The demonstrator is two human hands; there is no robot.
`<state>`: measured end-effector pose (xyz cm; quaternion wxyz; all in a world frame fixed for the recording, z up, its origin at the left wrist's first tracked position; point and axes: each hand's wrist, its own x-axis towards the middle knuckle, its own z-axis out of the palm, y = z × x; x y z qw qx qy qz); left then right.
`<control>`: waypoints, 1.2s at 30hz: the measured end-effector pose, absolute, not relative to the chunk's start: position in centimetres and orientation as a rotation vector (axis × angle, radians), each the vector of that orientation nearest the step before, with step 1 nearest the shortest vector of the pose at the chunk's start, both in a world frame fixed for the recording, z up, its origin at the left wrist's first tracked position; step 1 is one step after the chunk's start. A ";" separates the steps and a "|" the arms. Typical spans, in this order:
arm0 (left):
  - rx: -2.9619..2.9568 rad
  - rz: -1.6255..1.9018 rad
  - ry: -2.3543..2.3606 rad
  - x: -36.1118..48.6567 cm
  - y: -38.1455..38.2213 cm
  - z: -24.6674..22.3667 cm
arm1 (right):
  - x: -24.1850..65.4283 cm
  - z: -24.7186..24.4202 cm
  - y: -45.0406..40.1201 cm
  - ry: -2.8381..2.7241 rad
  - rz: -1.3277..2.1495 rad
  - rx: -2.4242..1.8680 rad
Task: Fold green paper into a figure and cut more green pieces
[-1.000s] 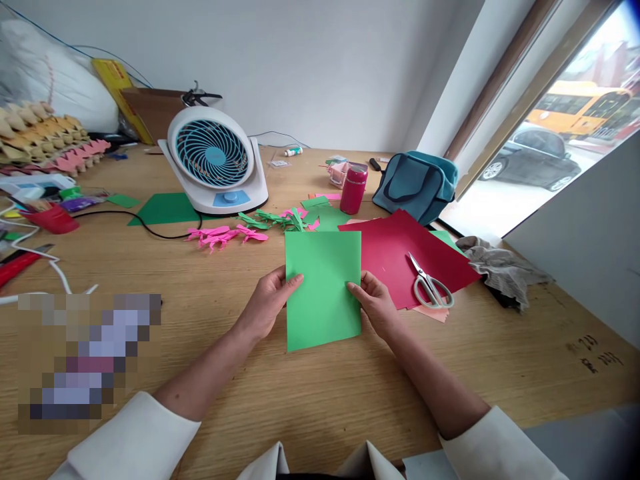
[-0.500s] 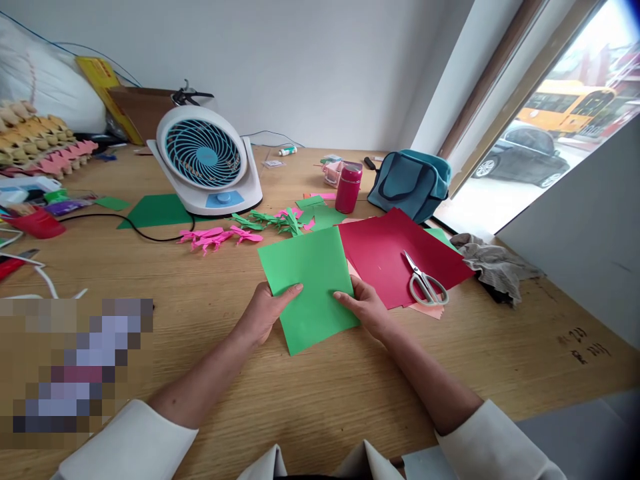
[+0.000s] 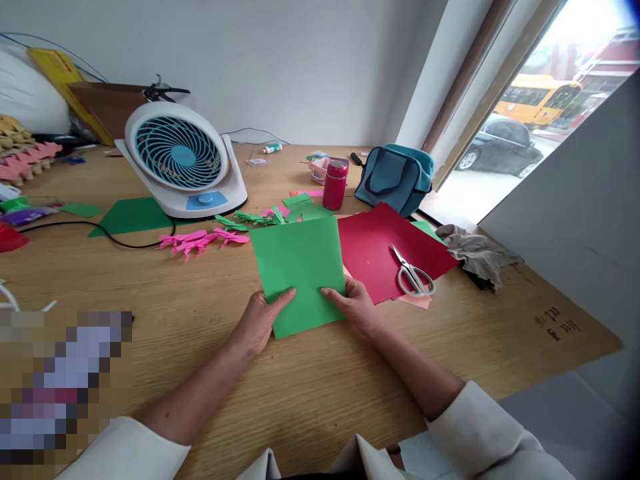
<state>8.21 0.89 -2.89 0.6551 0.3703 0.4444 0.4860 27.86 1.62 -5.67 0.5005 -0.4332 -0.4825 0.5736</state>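
Note:
A light green paper sheet (image 3: 303, 267) is held up above the wooden table (image 3: 280, 393), facing me. My left hand (image 3: 260, 319) grips its lower left edge, thumb on the front and the other fingers behind. On the lower right edge, my right hand (image 3: 356, 307) pinches it the same way. Behind and to the right lie red sheets (image 3: 370, 240), with white-handled scissors (image 3: 414, 272) on top, slightly open. Pink paper cutouts (image 3: 200, 241) and green paper cutouts (image 3: 245, 220) lie behind the sheet, to the left.
A white fan (image 3: 183, 160) stands at the back left, its black cable on the table. Further right are a red flask (image 3: 335, 185), a teal bag (image 3: 395, 177) and a grey cloth (image 3: 475, 250). Dark green paper (image 3: 130, 217) lies by the fan.
The view has shifted, so most things appear further left. The green sheet is held a little more upright and squarely to me, still in both hands.

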 end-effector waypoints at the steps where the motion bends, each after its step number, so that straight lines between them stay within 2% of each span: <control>1: 0.824 1.119 1.023 8.2 0.9 -3.0 | 27.8 -5.7 1.5 -1.210 1.368 -1.054; 5: 0.802 1.175 1.069 8.0 1.4 -3.5 | 28.7 -4.9 1.8 -1.535 1.118 -1.091; 8: 0.782 1.237 1.067 7.5 2.0 -3.6 | 31.7 -3.5 2.7 -1.733 0.643 -1.256; 11: 0.703 1.302 1.071 7.0 2.7 -3.3 | 36.3 -2.3 3.7 -1.750 0.161 -1.741; 14: 0.602 1.346 1.071 6.4 3.3 -3.0 | 40.2 -2.0 3.9 -1.562 -0.065 -2.316; 18: 0.515 1.388 1.011 5.5 4.1 -2.9 | 42.7 -2.6 3.5 -1.501 0.075 -2.656; 28: 0.408 1.419 0.912 4.0 5.1 -3.5 | 42.6 -2.7 3.8 -1.542 0.109 -2.683; 30: 0.356 1.437 0.903 3.7 5.2 -3.5 | 41.4 -2.2 3.8 -1.567 0.078 -2.536; 32: 0.305 1.450 0.891 3.5 5.3 -3.4 | 39.7 -1.8 3.6 -1.597 0.194 -2.250; 36: 0.243 1.421 0.844 2.9 5.4 -3.1 | 35.5 -1.0 2.4 -1.577 0.971 -1.488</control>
